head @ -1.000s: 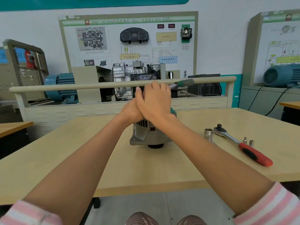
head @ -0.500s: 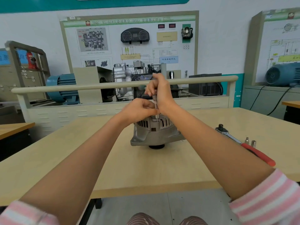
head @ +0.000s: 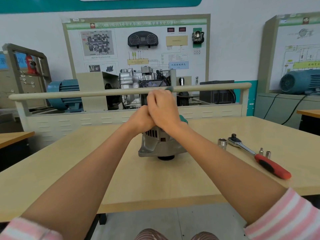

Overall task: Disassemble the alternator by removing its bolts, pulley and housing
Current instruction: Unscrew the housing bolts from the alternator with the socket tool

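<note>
A silver alternator (head: 155, 146) stands on the wooden table (head: 86, 170), resting on its dark pulley (head: 165, 158). Both hands sit on top of it, pressed together. My left hand (head: 140, 120) curls on the alternator's top and steadies it. My right hand (head: 162, 110) is wrapped around a screwdriver, whose green handle end (head: 170, 88) sticks out above the fingers. The hands hide the shaft and the bolt. A green piece (head: 183, 119) shows behind my right wrist; I cannot tell what it is.
To the right of the alternator lie a ratchet with a red handle (head: 270, 165), a large socket (head: 222, 143) and two small sockets (head: 265, 153). A training bench with a beige rail (head: 103, 94) stands behind the table.
Half a second ago my right hand was raised, with the thin metal shaft showing. It has come down and closed against my left hand, which hides the shaft.
</note>
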Demonstrator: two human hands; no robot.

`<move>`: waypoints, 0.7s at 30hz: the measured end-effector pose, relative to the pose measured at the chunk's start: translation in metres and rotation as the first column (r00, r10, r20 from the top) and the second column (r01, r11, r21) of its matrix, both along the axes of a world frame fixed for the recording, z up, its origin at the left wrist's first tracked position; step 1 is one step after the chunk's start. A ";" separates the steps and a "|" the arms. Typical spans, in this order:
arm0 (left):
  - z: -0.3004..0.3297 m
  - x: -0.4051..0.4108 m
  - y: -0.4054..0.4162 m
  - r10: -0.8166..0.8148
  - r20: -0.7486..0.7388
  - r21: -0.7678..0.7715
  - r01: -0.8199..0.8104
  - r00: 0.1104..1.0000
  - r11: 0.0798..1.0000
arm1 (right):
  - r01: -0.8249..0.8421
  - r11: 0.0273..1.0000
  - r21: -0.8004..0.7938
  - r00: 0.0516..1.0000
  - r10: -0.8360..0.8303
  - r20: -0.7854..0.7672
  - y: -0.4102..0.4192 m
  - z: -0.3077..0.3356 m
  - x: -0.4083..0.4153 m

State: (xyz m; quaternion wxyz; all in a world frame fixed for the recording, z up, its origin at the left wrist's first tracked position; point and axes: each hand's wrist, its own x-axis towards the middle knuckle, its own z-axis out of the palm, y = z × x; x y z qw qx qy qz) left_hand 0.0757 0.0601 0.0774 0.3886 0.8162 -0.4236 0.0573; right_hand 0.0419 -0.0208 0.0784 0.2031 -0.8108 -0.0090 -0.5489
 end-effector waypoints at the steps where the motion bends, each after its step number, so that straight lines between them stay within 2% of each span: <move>1: 0.000 -0.002 -0.001 0.012 0.038 0.016 -0.013 0.999 1.000 | 0.206 0.975 -0.079 0.977 -0.209 -0.030 0.002 -0.002 0.001; 2: 0.000 -0.002 -0.002 0.033 0.070 0.029 -0.035 0.997 0.999 | 0.375 0.920 -0.115 0.922 -0.384 -0.061 0.002 -0.003 0.002; 3: -0.001 -0.002 -0.004 0.054 0.091 0.040 -0.058 0.994 0.998 | 0.478 0.871 -0.118 0.867 -0.489 -0.094 0.002 -0.005 0.001; 4: -0.001 -0.002 -0.005 0.073 0.108 0.059 -0.080 0.991 0.995 | 0.520 0.849 -0.096 0.842 -0.529 -0.111 0.000 -0.005 0.000; 6: 0.000 -0.003 -0.006 0.074 0.120 0.093 -0.086 0.990 0.992 | 0.504 0.861 -0.062 0.856 -0.508 -0.096 -0.003 -0.008 -0.003; 8: 0.001 -0.005 -0.004 0.040 0.087 0.082 -0.047 0.995 0.996 | 0.430 0.900 -0.073 0.899 -0.434 -0.059 -0.004 -0.008 -0.004; 11: 0.002 -0.005 -0.001 0.007 0.045 0.053 -0.009 0.999 0.999 | 0.237 0.971 -0.044 0.971 -0.238 -0.036 -0.001 -0.003 -0.003; 13: 0.001 -0.004 -0.001 0.003 -0.019 0.034 -0.003 1.000 0.999 | 0.045 0.995 0.092 0.999 -0.044 -0.013 -0.005 0.003 -0.003; 14: 0.001 -0.004 -0.001 -0.011 -0.049 0.026 0.013 0.999 1.000 | -0.079 0.975 0.208 0.997 0.079 0.008 -0.008 0.005 -0.004; 16: 0.001 -0.003 -0.002 -0.037 -0.090 0.011 0.038 0.995 0.999 | -0.276 0.858 0.433 0.958 0.281 0.053 -0.014 0.011 -0.004; 18: 0.001 -0.002 -0.002 -0.077 -0.119 -0.005 0.077 0.990 0.997 | -0.402 0.719 0.566 0.898 0.430 0.092 -0.019 0.015 -0.001; 21: 0.002 0.000 -0.001 -0.113 -0.144 -0.017 0.112 0.983 0.994 | -0.586 0.413 0.697 0.739 0.625 0.251 -0.022 0.024 0.002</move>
